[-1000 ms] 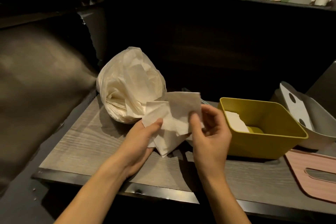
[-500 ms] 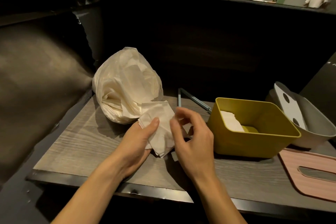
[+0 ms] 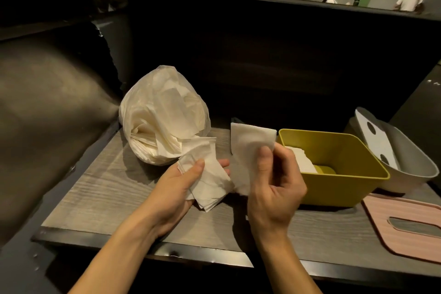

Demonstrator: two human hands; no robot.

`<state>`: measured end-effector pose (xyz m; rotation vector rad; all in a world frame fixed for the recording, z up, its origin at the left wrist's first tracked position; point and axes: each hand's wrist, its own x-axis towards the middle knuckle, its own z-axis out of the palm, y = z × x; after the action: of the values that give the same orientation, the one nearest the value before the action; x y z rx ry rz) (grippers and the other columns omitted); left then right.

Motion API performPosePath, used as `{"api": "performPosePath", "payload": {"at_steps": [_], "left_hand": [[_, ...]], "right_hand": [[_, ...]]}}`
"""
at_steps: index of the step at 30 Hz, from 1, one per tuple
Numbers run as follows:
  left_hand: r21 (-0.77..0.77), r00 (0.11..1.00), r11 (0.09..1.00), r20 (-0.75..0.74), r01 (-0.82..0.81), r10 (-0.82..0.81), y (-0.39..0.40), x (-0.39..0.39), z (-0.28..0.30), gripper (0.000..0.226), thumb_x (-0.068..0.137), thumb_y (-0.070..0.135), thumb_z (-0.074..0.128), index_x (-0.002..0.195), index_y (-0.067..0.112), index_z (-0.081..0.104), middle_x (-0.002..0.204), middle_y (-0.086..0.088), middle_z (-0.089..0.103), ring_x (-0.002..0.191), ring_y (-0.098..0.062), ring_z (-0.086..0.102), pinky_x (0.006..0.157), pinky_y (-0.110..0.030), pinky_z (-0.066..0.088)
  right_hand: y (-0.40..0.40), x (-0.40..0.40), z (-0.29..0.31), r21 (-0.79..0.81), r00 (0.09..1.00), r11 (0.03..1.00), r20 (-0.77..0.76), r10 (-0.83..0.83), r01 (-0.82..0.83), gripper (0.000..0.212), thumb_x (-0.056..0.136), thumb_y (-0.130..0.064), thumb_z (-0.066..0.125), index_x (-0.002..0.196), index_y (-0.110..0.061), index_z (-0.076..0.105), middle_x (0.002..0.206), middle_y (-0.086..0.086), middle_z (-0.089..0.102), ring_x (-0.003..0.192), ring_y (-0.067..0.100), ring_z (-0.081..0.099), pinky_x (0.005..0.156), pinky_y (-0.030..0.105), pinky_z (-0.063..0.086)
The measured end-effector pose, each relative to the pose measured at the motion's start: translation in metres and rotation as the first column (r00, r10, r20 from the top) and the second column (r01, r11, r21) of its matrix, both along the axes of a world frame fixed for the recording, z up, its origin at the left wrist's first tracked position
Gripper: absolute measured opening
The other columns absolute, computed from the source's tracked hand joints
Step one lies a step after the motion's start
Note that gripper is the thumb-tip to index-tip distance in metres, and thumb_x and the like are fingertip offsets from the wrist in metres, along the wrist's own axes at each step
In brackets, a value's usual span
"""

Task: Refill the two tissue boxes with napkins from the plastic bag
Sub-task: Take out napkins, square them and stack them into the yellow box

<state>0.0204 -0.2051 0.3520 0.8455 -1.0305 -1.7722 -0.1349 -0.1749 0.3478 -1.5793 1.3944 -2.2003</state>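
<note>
Wood-grain bench [image 3: 100,188], dim light. Taking the yellow box [image 3: 338,174] as the marker:

Plastic bag [image 3: 162,124], largest item, lies well to the left of the yellow box, mouth toward the person, bulging with napkins. Plenty of stock left.

Grey box [image 3: 405,169] sits just right of the yellow box, touching or nearly so; a white card with dark round holes leans inside. No napkins visible in it.

Pink lid [image 3: 405,229] with a slot lies flat, in front and right of the yellow box.

Yellow box itself: open, a thin layer of white napkins on the floor of it, mostly bare inside.

Left hand [image 3: 181,188], left of the yellow box: thumb pressed on a small stack of napkins [image 3: 210,181] lying across the fingers.

Right hand [image 3: 274,186], just in front of the yellow box's left corner: thumb and fingers pinch a single napkin [image 3: 250,145], held up.

Judgement: early going. First box barely started, second untouched, lids to refit.
</note>
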Motion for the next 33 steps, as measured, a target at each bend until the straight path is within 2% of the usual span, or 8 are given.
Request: {"api": "performPosePath", "payload": {"at_steps": [4, 7, 11, 13, 19, 23, 28, 33], "left_hand": [[0.094, 0.998, 0.996, -0.062, 0.012, -0.006, 0.0, 0.002, 0.007, 0.047, 0.105, 0.039, 0.04, 0.136, 0.011, 0.062, 0.128, -0.013, 0.071, 0.119, -0.028, 0.069, 0.101, -0.046, 0.051], [0.146, 0.978, 0.984, -0.199, 0.098, -0.068, -0.001, 0.006, 0.011, 0.074, 0.102, 0.064, 0.027, 0.137, 0.008, 0.061, 0.132, -0.021, 0.067, 0.124, -0.035, 0.064, 0.106, -0.05, 0.048], [0.089, 0.996, 0.995, -0.085, 0.039, -0.031, -0.001, 0.002, 0.008, 0.046, 0.107, 0.034, 0.044, 0.138, 0.004, 0.058, 0.128, -0.018, 0.07, 0.121, -0.031, 0.067, 0.101, -0.045, 0.055], [0.065, 0.999, 0.998, -0.04, -0.013, 0.016, -0.002, 0.001, 0.003, 0.039, 0.107, 0.021, 0.045, 0.137, -0.001, 0.057, 0.128, -0.018, 0.071, 0.12, -0.03, 0.068, 0.099, -0.043, 0.056], [0.034, 0.999, 0.999, 0.009, -0.041, 0.041, -0.002, 0.003, 0.005, 0.04, 0.101, 0.027, 0.056, 0.133, 0.004, 0.063, 0.124, -0.018, 0.072, 0.119, -0.033, 0.068, 0.102, -0.048, 0.055], [0.101, 0.989, 0.993, -0.13, -0.059, 0.072, -0.002, 0.004, 0.007, 0.049, 0.097, 0.038, 0.061, 0.134, 0.005, 0.063, 0.129, -0.021, 0.069, 0.122, -0.034, 0.066, 0.103, -0.047, 0.053], [0.121, 0.943, 0.992, -0.334, 0.036, 0.007, -0.002, 0.007, 0.011, 0.053, 0.106, 0.045, 0.047, 0.145, 0.01, 0.055, 0.145, -0.02, 0.058, 0.137, -0.036, 0.053, 0.117, -0.052, 0.037], [0.068, 0.971, 0.996, -0.234, 0.065, -0.048, 0.001, 0.003, 0.008, 0.063, 0.09, 0.037, 0.073, 0.142, 0.005, 0.056, 0.136, -0.023, 0.064, 0.128, -0.037, 0.062, 0.104, -0.048, 0.053]], "right_hand": [[-0.005, 0.007, 0.0, 0.334, 0.953, 0.893, 0.077, 0.292, -0.301, 0.017, 0.1, -0.033, 0.064, 0.109, -0.024, 0.075, 0.099, -0.017, 0.074, 0.098, 0.008, 0.07, 0.075, 0.022, 0.058], [-0.011, 0.011, -0.007, 0.48, 0.951, 0.865, -0.175, 0.256, -0.145, 0.014, 0.099, -0.037, 0.067, 0.11, -0.032, 0.075, 0.099, -0.023, 0.067, 0.098, 0.0, 0.064, 0.075, 0.014, 0.051], [-0.011, 0.009, -0.009, 0.561, 0.957, 0.827, -0.221, 0.189, -0.034, 0.036, 0.093, -0.052, 0.068, 0.128, -0.046, 0.058, 0.114, -0.029, 0.046, 0.106, -0.009, 0.051, 0.078, 0.009, 0.048], [-0.008, 0.007, -0.008, 0.606, 0.964, 0.793, -0.169, 0.203, -0.06, 0.045, 0.091, -0.055, 0.069, 0.132, -0.045, 0.055, 0.113, -0.029, 0.052, 0.104, -0.01, 0.054, 0.079, 0.012, 0.051], [0.002, 0.002, -0.007, 0.63, 0.974, 0.771, -0.106, 0.202, -0.091, 0.028, 0.088, -0.043, 0.079, 0.115, -0.039, 0.073, 0.076, -0.014, 0.068, 0.08, -0.001, 0.065, 0.063, 0.015, 0.053], [0.003, 0.002, -0.008, 0.598, 0.976, 0.797, -0.11, 0.19, -0.087, 0.015, 0.091, -0.039, 0.076, 0.105, -0.044, 0.074, 0.085, -0.025, 0.07, 0.091, -0.007, 0.066, 0.068, 0.017, 0.055], [0.002, -0.002, -0.002, 0.466, 0.951, 0.83, 0.19, 0.242, -0.305, 0.011, 0.099, -0.035, 0.065, 0.1, -0.027, 0.073, 0.096, -0.011, 0.075, 0.092, 0.011, 0.071, 0.072, 0.031, 0.06], [0.0, 0.011, -0.002, 0.513, 0.942, 0.79, 0.167, 0.292, -0.336, 0.013, 0.101, -0.035, 0.063, 0.099, -0.026, 0.072, 0.093, -0.006, 0.075, 0.088, 0.014, 0.071, 0.074, 0.04, 0.061]]}}
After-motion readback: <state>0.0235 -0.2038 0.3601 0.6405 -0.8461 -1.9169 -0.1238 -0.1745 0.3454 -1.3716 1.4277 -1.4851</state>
